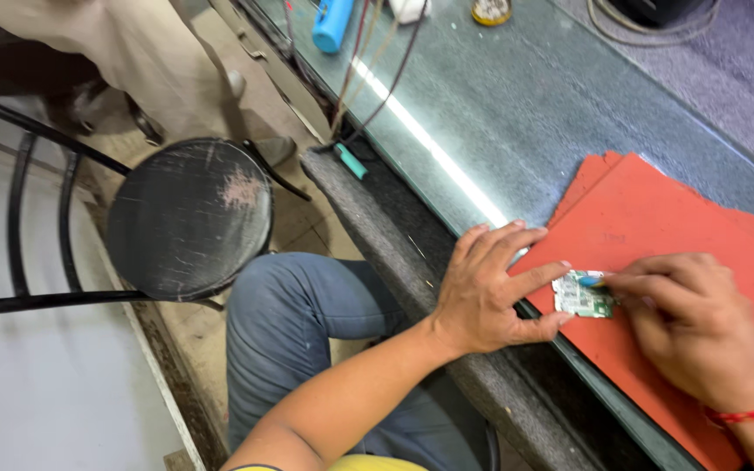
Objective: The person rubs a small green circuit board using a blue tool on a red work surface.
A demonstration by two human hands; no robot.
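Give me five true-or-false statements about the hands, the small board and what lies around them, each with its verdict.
1. The left hand steadies a small circuit board. True.
2. The board lies on a blue mat. False: it lies on a red mat.
3. The right hand holds a thin tool tip to the board. True.
4. The stool beside the counter has a white seat. False: its round seat is black.
5. A red thread bracelet is on the left wrist. False: it is on the right wrist.
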